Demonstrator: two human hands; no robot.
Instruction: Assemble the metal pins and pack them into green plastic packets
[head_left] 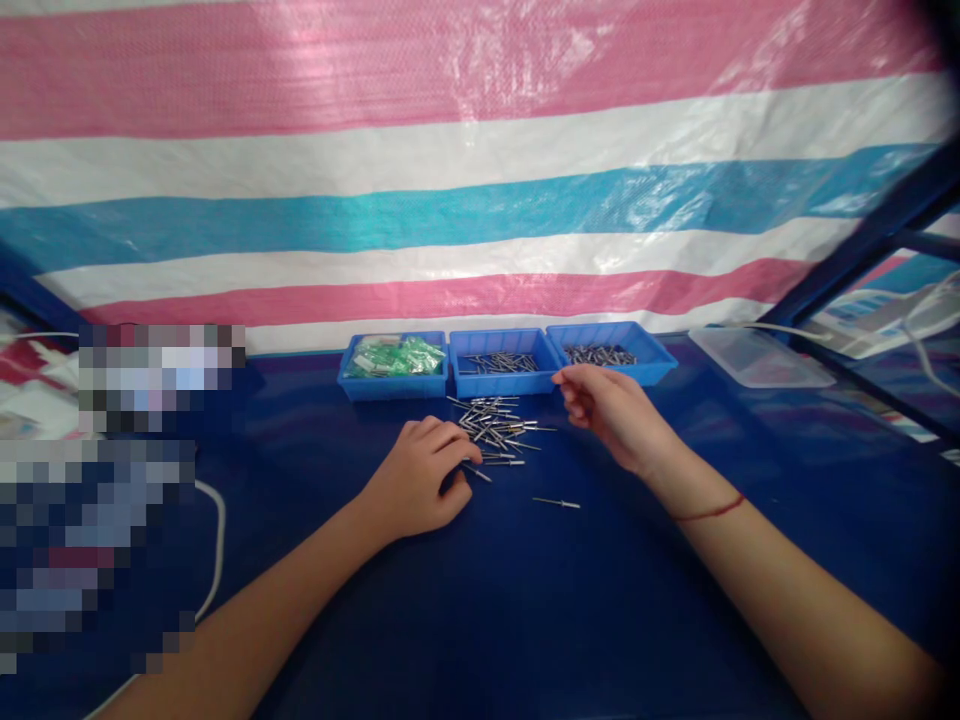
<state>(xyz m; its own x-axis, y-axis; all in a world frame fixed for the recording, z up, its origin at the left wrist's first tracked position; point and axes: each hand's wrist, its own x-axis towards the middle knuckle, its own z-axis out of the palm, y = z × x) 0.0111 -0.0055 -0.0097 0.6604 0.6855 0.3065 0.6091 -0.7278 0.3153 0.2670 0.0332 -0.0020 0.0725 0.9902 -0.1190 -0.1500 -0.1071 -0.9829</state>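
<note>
Left hand [424, 480] loosely parted at blind rivets' [495, 432] edge; right hand [611, 412] bunched, grasp can't be told. Blue bins [504, 385] lined behind, presumably for reach.

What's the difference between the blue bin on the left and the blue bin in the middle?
The left bin holds shiny, mostly green packets; the middle bin holds loose metal pins. The left bin looks fuller, its packets near the rim, while the middle bin shows more bare inner wall. Both are blue, open-topped and stand in one row.
</note>
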